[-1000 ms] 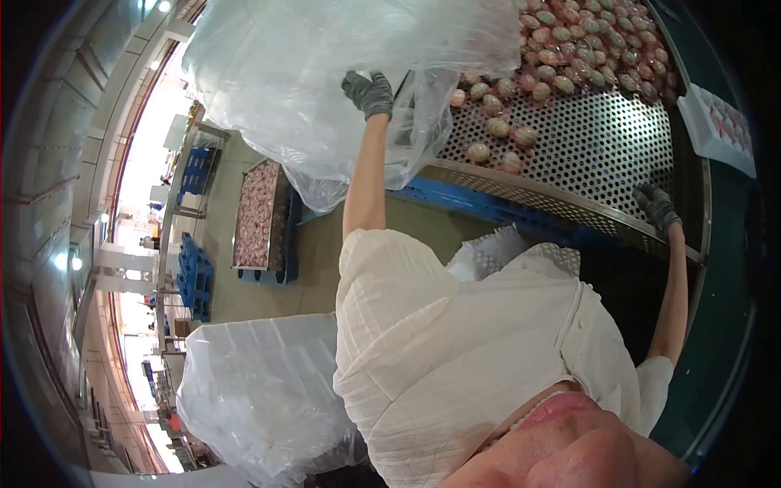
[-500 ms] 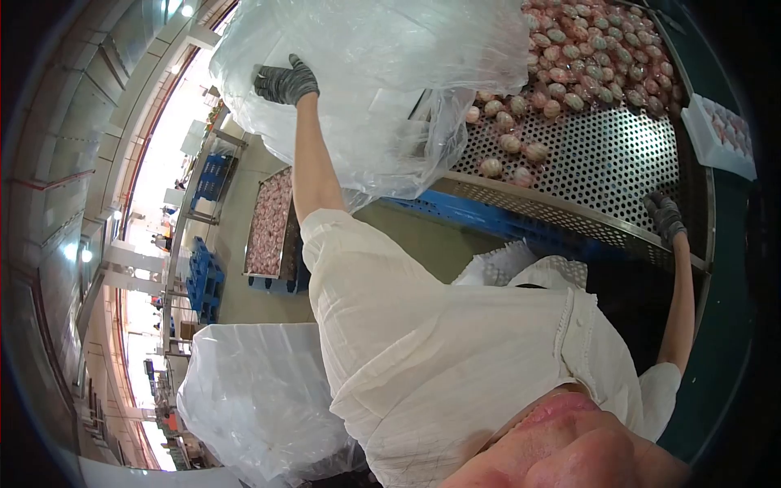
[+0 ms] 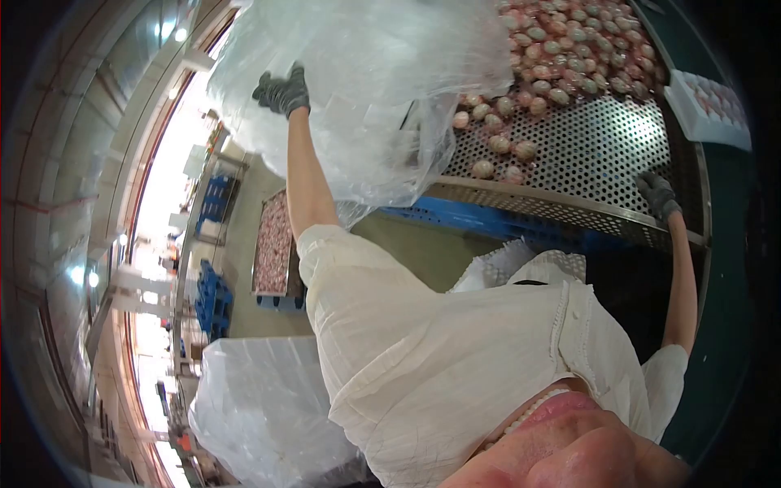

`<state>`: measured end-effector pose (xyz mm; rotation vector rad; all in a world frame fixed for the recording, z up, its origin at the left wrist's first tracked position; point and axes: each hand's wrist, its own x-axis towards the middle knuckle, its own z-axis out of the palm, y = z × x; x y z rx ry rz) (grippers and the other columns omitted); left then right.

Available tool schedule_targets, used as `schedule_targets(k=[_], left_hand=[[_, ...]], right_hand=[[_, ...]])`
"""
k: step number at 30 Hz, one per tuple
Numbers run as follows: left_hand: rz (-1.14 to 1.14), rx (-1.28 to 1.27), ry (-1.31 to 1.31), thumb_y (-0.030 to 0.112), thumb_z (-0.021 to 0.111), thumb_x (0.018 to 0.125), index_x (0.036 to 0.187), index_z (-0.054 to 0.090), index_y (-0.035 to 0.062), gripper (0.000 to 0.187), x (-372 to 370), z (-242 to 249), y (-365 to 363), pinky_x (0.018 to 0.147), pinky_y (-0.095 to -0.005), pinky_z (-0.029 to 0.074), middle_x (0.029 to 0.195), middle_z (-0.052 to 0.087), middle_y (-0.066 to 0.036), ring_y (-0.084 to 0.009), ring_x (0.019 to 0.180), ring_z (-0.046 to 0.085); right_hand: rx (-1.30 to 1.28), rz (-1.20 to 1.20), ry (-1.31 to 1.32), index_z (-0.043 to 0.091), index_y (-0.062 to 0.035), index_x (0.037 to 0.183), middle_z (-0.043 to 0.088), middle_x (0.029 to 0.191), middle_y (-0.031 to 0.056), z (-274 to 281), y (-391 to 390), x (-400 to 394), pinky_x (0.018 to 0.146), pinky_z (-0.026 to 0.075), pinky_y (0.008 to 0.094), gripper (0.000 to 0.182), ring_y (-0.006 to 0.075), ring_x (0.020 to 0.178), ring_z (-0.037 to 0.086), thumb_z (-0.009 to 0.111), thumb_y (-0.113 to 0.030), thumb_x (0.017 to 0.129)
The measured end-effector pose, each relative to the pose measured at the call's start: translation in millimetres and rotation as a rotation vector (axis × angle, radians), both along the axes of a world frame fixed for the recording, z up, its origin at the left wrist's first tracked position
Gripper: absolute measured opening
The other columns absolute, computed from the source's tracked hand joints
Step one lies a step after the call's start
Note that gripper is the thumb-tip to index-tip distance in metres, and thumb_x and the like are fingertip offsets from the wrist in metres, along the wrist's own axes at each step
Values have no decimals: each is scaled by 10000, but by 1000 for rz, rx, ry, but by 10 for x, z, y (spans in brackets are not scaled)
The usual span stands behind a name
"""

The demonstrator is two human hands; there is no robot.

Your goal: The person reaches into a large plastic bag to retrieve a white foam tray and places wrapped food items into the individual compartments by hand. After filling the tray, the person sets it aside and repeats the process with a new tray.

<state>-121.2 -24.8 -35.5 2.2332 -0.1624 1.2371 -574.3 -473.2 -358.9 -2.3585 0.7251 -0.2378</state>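
Note:
My left hand (image 3: 283, 91), in a grey striped glove, lies against a big sheet of clear plastic (image 3: 358, 57), its fingers and thumb spread. The plastic drapes over a bulky white load. At the right, my gloved right hand (image 3: 657, 195) rests on the near right part of a perforated metal tray (image 3: 594, 150), fingers apart and holding nothing visible. Many wrapped pinkish-white round pieces (image 3: 569, 49) are heaped at the tray's far side. A few lie loose between the heap and the near rim.
A white box (image 3: 708, 110) of pink pieces sits at the tray's right edge. Further left stand a full bin (image 3: 274, 244), blue pallets (image 3: 211, 301) and another plastic-covered load (image 3: 268, 407). Dark green surface (image 3: 728, 244) runs along the right.
The view has shifted slightly, so the tray and box appear further left. My left hand's thumb and fingers look more widely spread on the plastic. My right hand remains at the tray.

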Motion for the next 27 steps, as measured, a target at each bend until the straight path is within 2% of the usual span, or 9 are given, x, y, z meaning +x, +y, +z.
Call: schedule_targets(k=[3, 5, 6, 9, 14, 16, 17, 21, 27], left_hand=[[-19, -17, 36, 687, 539, 476, 1236, 52, -55, 1168, 369, -141, -17, 965, -441, -21, 1272, 33, -280, -401, 1188, -81], [3, -67, 68, 740, 541, 384, 1237, 118, -38, 1229, 262, -123, -58, 962, -446, 40, 1271, 91, -255, -376, 1189, 37], [70, 131, 91, 740, 462, 489, 1235, 104, -49, 1144, 459, -163, 24, 963, -456, 29, 1285, 82, -243, -374, 1192, 47], [-9, 92, 179, 597, 645, 454, 1211, 227, 2, 1050, 4, -92, -145, 799, -381, 370, 1002, 498, -203, -326, 923, 475], [-62, 28, 33, 546, 670, 476, 1112, 333, 23, 889, -415, -106, -436, 705, -391, 409, 948, 518, -199, -321, 858, 500], [97, 262, -314, 605, 607, 498, 1181, 276, 3, 970, 134, -383, -396, 848, -407, 313, 1104, 429, -186, -306, 991, 431], [109, 266, 30, 624, 575, 513, 1202, 258, 5, 979, -171, -234, -512, 874, -426, 286, 1155, 380, -189, -311, 1031, 402], [-41, -105, 61, 630, 568, 527, 1182, 279, -13, 962, -105, -217, -403, 858, -412, 322, 1137, 393, -205, -326, 1067, 366], [38, -135, 258, 648, 553, 533, 1187, 208, -89, 1044, 509, -214, 333, 932, -370, 264, 1205, 266, -275, -355, 1118, 291]], right_hand=[[-12, -36, 3, 551, -25, 930, 554, 910, 162, 164, 85, -38, 742, 394, 350, 362, 287, 849, 523, 496, -329, 741], [-39, -14, 8, 569, -27, 881, 568, 839, 168, 183, 82, -33, 710, 406, 361, 331, 285, 783, 541, 497, -315, 734], [-71, 5, 15, 576, -29, 855, 574, 807, 160, 118, 43, -22, 685, 410, 365, 324, 282, 734, 544, 497, -318, 732], [29, -8, 29, 570, -21, 846, 568, 772, 157, 286, 122, -98, 675, 409, 359, 333, 278, 709, 539, 497, -325, 730], [23, 8, 82, 549, -30, 911, 559, 829, 135, 233, 57, -123, 686, 409, 355, 329, 260, 742, 533, 468, -309, 756], [30, -7, 58, 560, -18, 863, 560, 807, 152, 330, 125, -101, 686, 403, 361, 328, 273, 745, 530, 462, -313, 758], [-124, -7, 1, 556, -5, 866, 563, 820, 151, 326, 159, -115, 685, 407, 360, 339, 274, 763, 534, 458, -314, 766], [-30, -33, -21, 556, -20, 916, 573, 863, 136, 297, 135, -46, 698, 418, 344, 299, 250, 780, 545, 519, -266, 750], [123, -82, -72, 551, -12, 928, 579, 864, 130, 127, 70, -31, 702, 421, 321, 299, 229, 784, 547, 524, -250, 748]])
